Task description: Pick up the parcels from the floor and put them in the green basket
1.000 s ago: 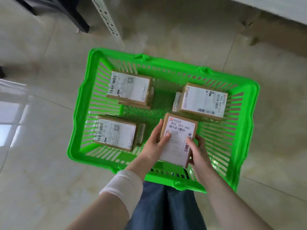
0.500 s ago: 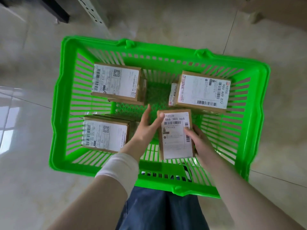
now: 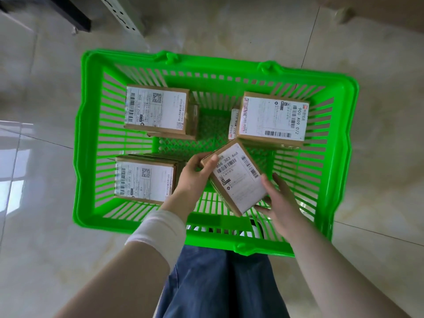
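A green basket [image 3: 87, 134] stands on the tiled floor below me. Inside it, a small brown parcel [image 3: 238, 177] with a white label reading 866 303 666 is held tilted in the near right part. My left hand [image 3: 195, 173] grips its upper left corner, thumb on the label. My right hand [image 3: 278, 200] holds its lower right end, fingers curled underneath. Other labelled parcels lie in the basket: one at the far left [image 3: 158, 111], one at the near left [image 3: 144, 177], one at the far right [image 3: 273, 118] on top of another parcel.
My legs in blue jeans [image 3: 218, 283] are against the basket's near rim. A white perforated metal post [image 3: 124, 14] and a dark furniture leg [image 3: 75, 17] stand beyond the basket at the far left. A cardboard box edge [image 3: 378, 12] shows at the top right.
The held parcel has sunk lower into the basket and turned clockwise, now lying tilted. Both hands have followed it, and the view has moved closer over the basket.
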`<action>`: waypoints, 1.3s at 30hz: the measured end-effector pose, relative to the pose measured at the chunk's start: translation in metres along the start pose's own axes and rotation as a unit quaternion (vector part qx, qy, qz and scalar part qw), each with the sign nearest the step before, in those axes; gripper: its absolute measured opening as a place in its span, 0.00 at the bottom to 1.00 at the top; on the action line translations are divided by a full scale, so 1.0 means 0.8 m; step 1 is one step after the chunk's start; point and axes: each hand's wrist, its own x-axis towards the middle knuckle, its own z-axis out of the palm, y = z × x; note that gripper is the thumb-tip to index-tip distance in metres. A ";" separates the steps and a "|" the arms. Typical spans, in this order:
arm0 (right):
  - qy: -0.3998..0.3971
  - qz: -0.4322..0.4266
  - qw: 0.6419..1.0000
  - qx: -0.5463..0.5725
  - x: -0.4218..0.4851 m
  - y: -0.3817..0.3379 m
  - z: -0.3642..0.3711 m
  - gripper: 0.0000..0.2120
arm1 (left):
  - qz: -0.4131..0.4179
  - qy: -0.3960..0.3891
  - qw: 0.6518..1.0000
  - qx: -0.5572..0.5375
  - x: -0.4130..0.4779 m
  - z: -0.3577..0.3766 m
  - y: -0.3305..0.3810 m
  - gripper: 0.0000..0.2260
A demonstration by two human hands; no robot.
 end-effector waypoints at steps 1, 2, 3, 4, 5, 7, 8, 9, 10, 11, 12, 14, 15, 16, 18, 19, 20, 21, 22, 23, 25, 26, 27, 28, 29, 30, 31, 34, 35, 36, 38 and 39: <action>0.015 0.010 1.000 0.022 -0.004 0.003 0.003 0.32 | -0.003 0.001 1.000 0.001 -0.005 0.002 -0.002 0.16; 0.027 0.016 0.999 0.036 -0.006 0.006 0.006 0.28 | -0.005 0.001 1.000 0.004 -0.010 0.005 -0.003 0.15; 0.041 0.014 0.998 0.045 -0.008 0.006 0.009 0.22 | -0.009 -0.001 1.000 0.015 -0.015 0.008 -0.004 0.14; 0.061 0.009 0.997 0.042 -0.009 0.006 0.011 0.14 | -0.009 -0.005 0.999 0.032 -0.019 0.012 -0.007 0.15; 0.081 0.001 0.997 0.019 -0.010 0.004 0.012 0.11 | -0.012 -0.007 0.998 0.062 -0.023 0.015 -0.006 0.17; 0.108 -0.019 0.993 -0.042 -0.006 0.002 0.007 0.11 | -0.009 -0.009 0.991 0.136 -0.027 0.020 -0.008 0.19; 0.113 -0.028 0.992 -0.056 -0.003 0.000 0.003 0.11 | -0.008 -0.013 0.985 0.171 -0.027 0.022 -0.011 0.19; 0.114 -0.035 0.991 -0.066 0.000 -0.003 0.000 0.11 | -0.006 -0.019 0.979 0.201 -0.025 0.024 -0.013 0.19; 0.116 -0.042 0.989 -0.081 0.007 -0.004 -0.003 0.10 | -0.006 -0.028 0.974 0.223 -0.019 0.026 -0.016 0.19; 0.117 -0.044 0.986 -0.107 0.013 -0.006 -0.005 0.10 | -0.010 -0.040 0.972 0.232 -0.013 0.029 -0.020 0.19; 0.115 -0.043 0.983 -0.139 0.023 -0.006 -0.007 0.10 | -0.017 -0.050 0.972 0.231 -0.006 0.032 -0.024 0.19; 0.111 -0.039 0.976 -0.183 0.040 -0.006 -0.006 0.11 | -0.034 -0.060 0.972 0.227 0.007 0.038 -0.032 0.22; 0.111 -0.037 0.974 -0.195 0.047 -0.005 -0.005 0.12 | -0.040 -0.061 0.971 0.230 0.013 0.041 -0.035 0.22; 0.112 -0.035 0.971 -0.206 0.056 -0.001 -0.005 0.14 | -0.049 -0.062 0.970 0.230 0.019 0.044 -0.038 0.22; 0.117 -0.030 0.966 -0.228 0.067 0.006 -0.005 0.17 | -0.071 -0.064 0.970 0.225 0.028 0.050 -0.044 0.21; 0.119 -0.029 0.965 -0.231 0.070 0.010 -0.005 0.17 | -0.077 -0.066 0.970 0.223 0.030 0.053 -0.045 0.21; 0.118 -0.023 0.967 -0.223 0.073 0.014 -0.006 0.16 | -0.083 -0.067 0.969 0.221 0.033 0.056 -0.045 0.20; 0.118 -0.019 0.970 -0.212 0.076 0.017 -0.006 0.16 | -0.086 -0.067 0.969 0.221 0.034 0.059 -0.044 0.20; 0.118 -0.014 0.973 -0.198 0.079 0.019 -0.007 0.16 | -0.091 -0.066 0.969 0.220 0.035 0.061 -0.041 0.19; 0.119 -0.012 0.975 -0.190 0.080 0.019 -0.006 0.16 | -0.092 -0.063 0.969 0.219 0.036 0.062 -0.039 0.19; 0.124 -0.009 0.975 -0.185 0.084 0.018 -0.005 0.15 | -0.095 -0.061 0.969 0.219 0.037 0.063 -0.037 0.19; 0.127 -0.005 0.973 -0.191 0.086 0.018 -0.005 0.15 | -0.099 -0.062 0.969 0.219 0.038 0.064 -0.037 0.19; 0.129 0.003 0.971 -0.201 0.087 0.018 -0.004 0.15 | -0.103 -0.063 0.968 0.219 0.038 0.066 -0.037 0.19; 0.129 0.011 0.969 -0.211 0.087 0.018 -0.004 0.16 | -0.109 -0.062 0.968 0.217 0.039 0.067 -0.038 0.19; 0.129 0.018 0.967 -0.220 0.085 0.017 -0.003 0.17 | -0.113 -0.058 0.969 0.213 0.039 0.069 -0.038 0.19; 0.128 0.024 0.965 -0.226 0.084 0.015 -0.002 0.18 | -0.118 -0.055 0.969 0.209 0.039 0.071 -0.038 0.19; 0.126 0.030 0.964 -0.233 0.081 0.014 -0.002 0.19 | -0.120 -0.053 0.969 0.208 0.039 0.073 -0.038 0.19; 0.123 0.049 0.960 -0.246 0.062 0.006 0.001 0.23 | -0.138 -0.037 0.965 0.220 0.025 0.076 -0.033 0.21; 0.119 0.051 0.961 -0.243 0.047 0.002 0.000 0.25 | -0.141 -0.022 0.963 0.227 0.014 0.076 -0.027 0.22; 0.114 0.049 0.964 -0.234 0.029 -0.005 -0.002 0.27 | -0.140 -0.003 0.961 0.239 -0.001 0.076 -0.019 0.22; 0.105 0.041 0.975 -0.192 -0.022 -0.022 -0.008 0.28 | -0.130 0.032 0.955 0.265 -0.046 0.078 0.007 0.22; 0.098 0.029 0.981 -0.164 -0.053 -0.032 -0.013 0.28 | -0.116 0.041 0.953 0.275 -0.074 0.080 0.022 0.22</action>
